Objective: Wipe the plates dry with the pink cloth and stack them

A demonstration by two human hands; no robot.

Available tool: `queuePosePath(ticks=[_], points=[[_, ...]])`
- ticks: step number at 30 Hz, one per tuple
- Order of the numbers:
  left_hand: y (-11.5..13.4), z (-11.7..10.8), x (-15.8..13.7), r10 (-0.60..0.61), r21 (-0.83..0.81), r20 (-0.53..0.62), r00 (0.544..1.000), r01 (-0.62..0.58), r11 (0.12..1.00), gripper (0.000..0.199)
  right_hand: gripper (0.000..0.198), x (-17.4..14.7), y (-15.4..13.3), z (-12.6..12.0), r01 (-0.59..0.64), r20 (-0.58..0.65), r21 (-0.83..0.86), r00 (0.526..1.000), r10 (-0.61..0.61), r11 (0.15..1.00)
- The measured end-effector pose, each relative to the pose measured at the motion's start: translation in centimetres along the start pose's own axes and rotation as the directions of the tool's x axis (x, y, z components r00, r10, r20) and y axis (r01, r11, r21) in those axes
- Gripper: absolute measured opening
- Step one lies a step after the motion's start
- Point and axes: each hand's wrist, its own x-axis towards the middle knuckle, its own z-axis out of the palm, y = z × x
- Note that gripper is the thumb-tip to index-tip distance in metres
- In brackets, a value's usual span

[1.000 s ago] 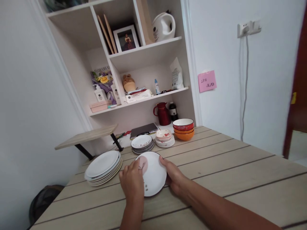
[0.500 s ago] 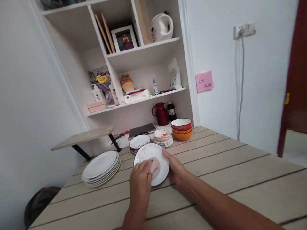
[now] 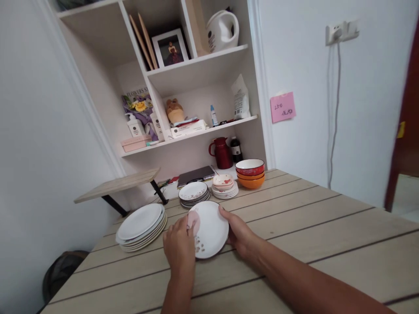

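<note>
A white plate (image 3: pixel 213 231) with a dark rim and a small floral pattern is held tilted above the table. My right hand (image 3: pixel 240 232) grips its right edge, thumb on the face and fingers behind. At the plate's left edge, my left hand (image 3: pixel 180 242) presses a pink round cleaning pad (image 3: pixel 194 221) against the upper left of the face, its fingers closed on the pad. Just behind stands a stack of similar patterned plates (image 3: pixel 194 192). Larger white plates (image 3: pixel 140 222) are stacked to the left.
Small dishes (image 3: pixel 224 185) are piled beside nested red and orange bowls (image 3: pixel 250 174) at the back. A low wooden riser (image 3: pixel 118 186) stands back left. Behind the table are a red jug (image 3: pixel 221 153), a dark bottle (image 3: pixel 235 150) and filled shelves (image 3: pixel 199 61).
The plate has turned, so its flower pattern now shows at the lower left. My left hand and the pad have moved left, from near the plate's middle to its left edge.
</note>
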Motion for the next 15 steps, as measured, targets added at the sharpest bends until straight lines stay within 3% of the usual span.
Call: queuePosePath(ticks=[5,9,12,15], points=[[1.0,0.9,-0.6,0.196,-0.178,0.005,0.981,-0.192,0.965,0.032,0.035,0.8,-1.7,-0.8,0.066,-0.131,0.086,0.990,-0.054,0.994],[1.8,1.6,-1.1,0.348,-0.303,-0.040,0.937,-0.343,0.889,0.036,0.037,0.8,-1.6,-0.9,0.073,-0.100,0.090,0.993,-0.064,0.993],[1.8,1.8,-1.1,0.326,-0.308,-0.056,0.944,-0.327,0.894,0.034,0.038,0.5,-0.7,-0.4,0.067,-0.027,0.044,0.997,-0.065,0.997],[1.3,1.8,-0.7,0.213,-0.249,-0.076,0.974,-0.225,0.942,0.030,0.037,0.0,0.5,0.3,0.053,0.044,-0.021,0.998,-0.053,0.998]])
